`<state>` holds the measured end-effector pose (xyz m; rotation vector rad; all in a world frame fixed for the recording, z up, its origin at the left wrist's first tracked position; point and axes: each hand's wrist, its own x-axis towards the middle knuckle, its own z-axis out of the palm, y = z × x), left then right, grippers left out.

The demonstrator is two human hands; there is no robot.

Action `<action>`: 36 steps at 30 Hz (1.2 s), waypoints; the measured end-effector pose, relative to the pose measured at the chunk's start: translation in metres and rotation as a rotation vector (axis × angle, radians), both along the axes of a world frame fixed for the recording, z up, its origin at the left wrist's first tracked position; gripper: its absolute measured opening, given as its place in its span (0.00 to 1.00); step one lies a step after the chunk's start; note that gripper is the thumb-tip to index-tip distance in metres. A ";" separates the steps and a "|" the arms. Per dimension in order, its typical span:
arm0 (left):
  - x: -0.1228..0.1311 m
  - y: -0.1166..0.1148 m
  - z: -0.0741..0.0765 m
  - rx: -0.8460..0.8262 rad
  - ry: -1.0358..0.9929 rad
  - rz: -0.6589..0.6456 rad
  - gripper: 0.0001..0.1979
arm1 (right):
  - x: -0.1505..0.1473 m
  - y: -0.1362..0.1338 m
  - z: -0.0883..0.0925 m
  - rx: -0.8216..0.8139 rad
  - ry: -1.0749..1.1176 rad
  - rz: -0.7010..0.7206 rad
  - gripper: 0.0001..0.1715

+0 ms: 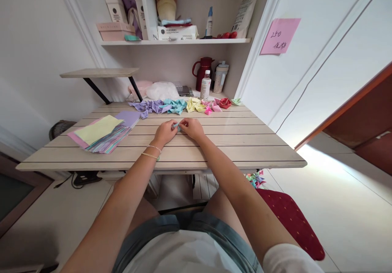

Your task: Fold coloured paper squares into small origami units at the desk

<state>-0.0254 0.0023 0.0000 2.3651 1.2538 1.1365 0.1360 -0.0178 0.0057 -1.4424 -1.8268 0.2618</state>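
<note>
Over the middle of the slatted table, my left hand [166,131] and my right hand [191,128] meet around a small piece of light blue folded paper [177,125]. Fingers of both hands are closed on it, and they cover most of its shape. Just beyond them lies a row of folded paper pieces: purple [156,106], light blue [175,106], yellow [195,105], pink [215,106], red [225,103] and pale green [237,101]. To the left of my hands rests a fanned stack of coloured paper sheets [107,136], a yellow sheet on top.
A small raised stand [101,73] is at the table's back left. Behind the row stand a clear bottle [206,85], a dark red jug [202,72] and a tumbler [221,77]. Shelves [177,42] rise above. A red patterned cushion [289,220] is below right.
</note>
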 end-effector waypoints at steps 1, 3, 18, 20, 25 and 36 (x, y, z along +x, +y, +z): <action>0.000 0.000 0.000 0.011 0.026 0.008 0.10 | -0.001 0.000 0.000 0.002 -0.006 0.000 0.07; 0.000 0.000 0.000 0.011 0.018 0.004 0.11 | -0.002 -0.001 0.001 0.014 -0.020 -0.004 0.07; 0.004 0.011 -0.010 -0.138 -0.424 0.038 0.09 | -0.004 0.003 -0.002 0.111 -0.009 0.062 0.08; 0.004 0.012 -0.010 -0.137 -0.430 0.056 0.09 | -0.005 0.004 -0.003 0.109 -0.014 0.076 0.07; 0.004 0.011 -0.008 -0.141 -0.452 0.079 0.08 | -0.006 0.005 -0.003 0.100 -0.027 0.076 0.07; 0.004 0.006 -0.004 -0.116 -0.401 0.111 0.09 | -0.007 0.003 -0.003 0.078 -0.041 0.093 0.07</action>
